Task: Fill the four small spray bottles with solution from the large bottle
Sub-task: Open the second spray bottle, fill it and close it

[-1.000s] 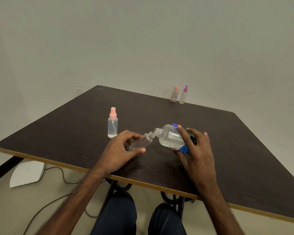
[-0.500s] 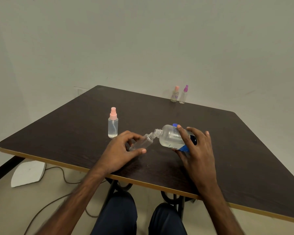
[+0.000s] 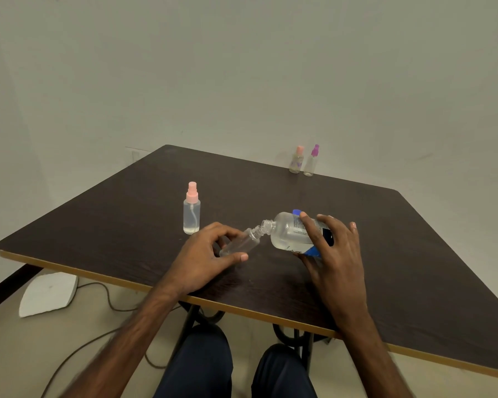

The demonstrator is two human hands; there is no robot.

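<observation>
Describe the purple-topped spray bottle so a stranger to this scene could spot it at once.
On the dark table, look to the far edge by the wall, where two small spray bottles stand side by side. The purple-topped bottle is the right one; its neighbour has a pink top.

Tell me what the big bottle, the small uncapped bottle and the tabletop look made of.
The big bottle looks like clear, glossy plastic: liquid shows through its wall. The small bottle is clear and shiny too, probably plastic, though glass cannot be ruled out. The tabletop is dark with faint wood grain and a pale edge band, likely laminate.
</observation>
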